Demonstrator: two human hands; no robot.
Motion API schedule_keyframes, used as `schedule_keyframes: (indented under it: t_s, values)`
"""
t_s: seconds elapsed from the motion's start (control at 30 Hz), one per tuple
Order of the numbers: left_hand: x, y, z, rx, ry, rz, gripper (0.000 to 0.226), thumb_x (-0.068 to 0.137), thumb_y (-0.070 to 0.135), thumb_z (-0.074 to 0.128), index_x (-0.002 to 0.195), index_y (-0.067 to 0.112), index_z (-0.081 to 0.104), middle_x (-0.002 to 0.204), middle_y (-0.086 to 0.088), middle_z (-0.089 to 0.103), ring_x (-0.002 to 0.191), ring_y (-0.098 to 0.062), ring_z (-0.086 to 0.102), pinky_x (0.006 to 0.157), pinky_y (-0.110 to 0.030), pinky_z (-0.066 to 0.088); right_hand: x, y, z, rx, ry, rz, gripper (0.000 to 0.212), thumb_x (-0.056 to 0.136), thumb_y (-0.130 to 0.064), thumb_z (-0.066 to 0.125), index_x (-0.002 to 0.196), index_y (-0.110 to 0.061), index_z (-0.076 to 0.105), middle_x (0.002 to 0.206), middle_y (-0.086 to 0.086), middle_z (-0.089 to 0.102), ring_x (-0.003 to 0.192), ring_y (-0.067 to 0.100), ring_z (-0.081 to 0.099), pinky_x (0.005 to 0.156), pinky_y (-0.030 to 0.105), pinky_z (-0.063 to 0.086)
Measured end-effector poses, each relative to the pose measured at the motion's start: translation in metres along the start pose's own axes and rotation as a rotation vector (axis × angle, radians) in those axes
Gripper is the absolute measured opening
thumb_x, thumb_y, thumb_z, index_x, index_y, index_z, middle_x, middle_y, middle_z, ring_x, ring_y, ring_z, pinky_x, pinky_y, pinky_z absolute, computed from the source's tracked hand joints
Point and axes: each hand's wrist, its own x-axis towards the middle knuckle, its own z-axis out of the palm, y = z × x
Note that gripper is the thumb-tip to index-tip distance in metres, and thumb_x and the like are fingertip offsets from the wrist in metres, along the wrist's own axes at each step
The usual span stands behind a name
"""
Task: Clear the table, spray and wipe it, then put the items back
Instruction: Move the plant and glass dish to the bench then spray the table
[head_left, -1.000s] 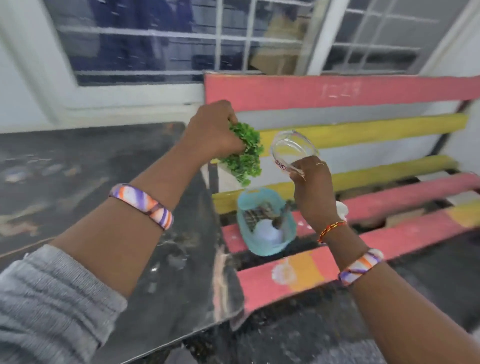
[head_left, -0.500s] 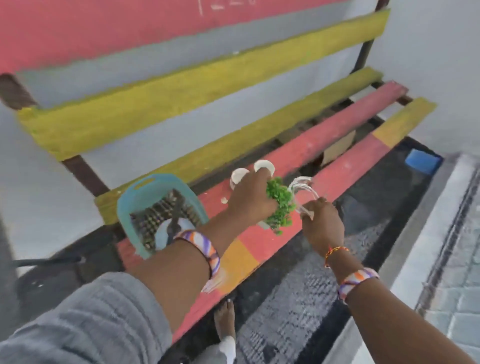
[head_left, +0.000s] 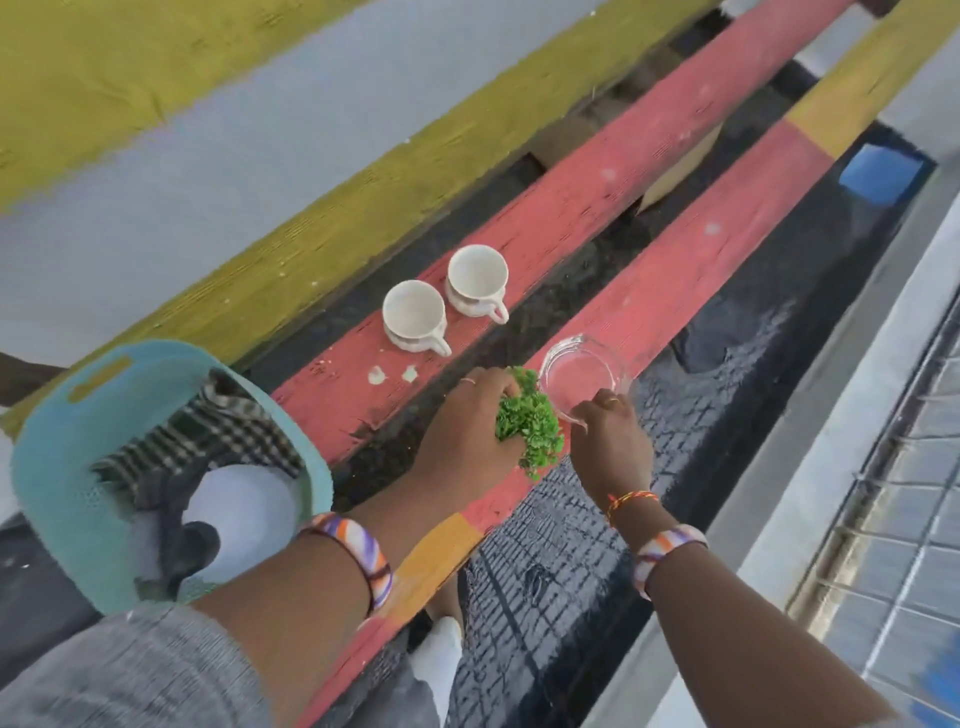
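Green leafy plant sprig (head_left: 530, 423), small and bushy, sits in the left hand (head_left: 467, 436), whose fingers are curled round its hidden base so that the foliage sticks out toward the right hand (head_left: 610, 447). That right hand pinches the near rim of a clear round glass dish (head_left: 584, 376), thumb and fingers closed on the edge; the dish is tilted and sits over the front pink plank of the painted wooden slat bench (head_left: 675, 260), though whether it touches the plank cannot be told. The sprig is just beside the dish, at its near-left edge, and both hands are close together over that same front plank

Taking the bench as the landmark: two white ceramic teacups (head_left: 447, 309) stand upright side by side on its second pink plank, each seemingly on a small saucer, handles pointing toward the person. A turquoise plastic basket (head_left: 62, 467) rests at the bench's left end, holding a black-and-white checked cloth (head_left: 218, 431) and a white rounded object that is too blurred to identify. Each wrist wears a striped orange, purple and white bangle (head_left: 363, 551), and the right wrist also carries a thin orange thread. Below the bench lies dark wet patterned floor (head_left: 571, 571)
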Motion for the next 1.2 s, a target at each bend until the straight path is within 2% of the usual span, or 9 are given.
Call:
schedule_keyframes:
  t_s: [0.07,0.17,0.3,0.4,0.6,0.8,0.93,1.07,1.2]
  values:
    - [0.000,0.001,0.003,0.027,-0.023,0.007,0.038,0.072,0.007,0.067,0.108,0.008,0.052,0.101,-0.005,0.049,0.065,-0.012,0.040,0.058,-0.020,0.021,0.000,0.002,0.002,0.012,0.007,-0.008,0.021,0.086,-0.001,0.054,0.101,-0.004,0.069,0.103,0.013,0.062,0.104,0.030,0.052,0.069,0.044,0.055]
    - [-0.002,0.003,0.007,0.102,-0.045,0.004,0.044,0.073,0.012,0.067,0.112,0.014,0.048,0.114,-0.005,0.048,0.088,-0.019,0.048,0.064,-0.029,0.037,0.001,0.004,0.004,0.023,-0.027,-0.027,0.020,0.087,-0.002,0.055,0.103,-0.004,0.067,0.103,0.012,0.060,0.104,0.030,0.051,0.069,0.045,0.055]
    - [-0.008,0.009,0.011,0.213,-0.059,0.011,0.053,0.076,0.017,0.067,0.122,0.020,0.041,0.123,-0.004,0.042,0.104,-0.022,0.049,0.064,-0.032,0.044,0.000,0.006,0.000,0.049,-0.080,-0.060,0.030,0.086,-0.001,0.056,0.116,-0.007,0.060,0.116,0.013,0.056,0.116,0.032,0.046,0.083,0.048,0.052]
    - [-0.013,0.012,0.011,0.275,-0.055,0.015,0.064,0.078,0.023,0.069,0.131,0.019,0.034,0.131,-0.005,0.037,0.119,-0.024,0.043,0.076,-0.035,0.050,-0.010,0.005,-0.005,0.057,-0.064,-0.067,0.041,0.086,-0.003,0.056,0.126,-0.011,0.053,0.125,0.012,0.051,0.122,0.031,0.042,0.089,0.047,0.050]
    - [-0.046,0.016,0.008,0.363,-0.018,0.026,0.083,0.078,0.023,0.070,0.142,0.012,0.018,0.142,-0.010,0.030,0.131,-0.030,0.034,0.098,-0.036,0.043,-0.053,0.006,-0.015,0.162,0.100,-0.083,0.045,0.084,0.000,0.053,0.128,-0.010,0.052,0.134,0.013,0.047,0.123,0.034,0.042,0.088,0.045,0.049]
    - [-0.110,0.020,-0.015,0.321,0.040,0.060,0.062,0.083,0.017,0.061,0.137,0.011,0.032,0.136,-0.011,0.041,0.125,-0.031,0.042,0.094,-0.044,0.047,-0.111,-0.017,-0.022,0.311,0.337,-0.145,0.045,0.080,0.002,0.056,0.124,-0.010,0.054,0.132,0.016,0.046,0.122,0.037,0.041,0.093,0.049,0.047]
    - [-0.158,0.019,-0.045,0.127,0.178,0.132,0.034,0.085,0.010,0.056,0.119,0.011,0.058,0.110,-0.009,0.066,0.096,-0.023,0.062,0.084,-0.041,0.053,-0.157,-0.055,-0.021,0.350,0.473,-0.323,0.050,0.075,0.003,0.059,0.123,-0.008,0.051,0.131,0.021,0.044,0.122,0.031,0.031,0.098,0.048,0.040]
    - [-0.192,0.017,-0.081,0.003,0.452,0.117,0.019,0.085,0.013,0.056,0.097,0.011,0.070,0.085,-0.007,0.074,0.073,-0.018,0.067,0.073,-0.036,0.057,-0.195,-0.106,-0.016,0.498,0.327,-0.563,0.053,0.076,0.000,0.056,0.128,-0.006,0.045,0.130,0.020,0.045,0.123,0.029,0.036,0.102,0.046,0.039]
    - [-0.208,0.006,-0.124,-0.090,0.803,-0.051,0.015,0.083,0.009,0.056,0.089,0.009,0.070,0.080,0.002,0.069,0.065,-0.011,0.060,0.067,-0.017,0.048,-0.204,-0.155,-0.015,0.635,0.095,-0.579,0.058,0.080,-0.006,0.059,0.135,-0.004,0.039,0.140,0.017,0.037,0.131,0.031,0.032,0.108,0.036,0.031]
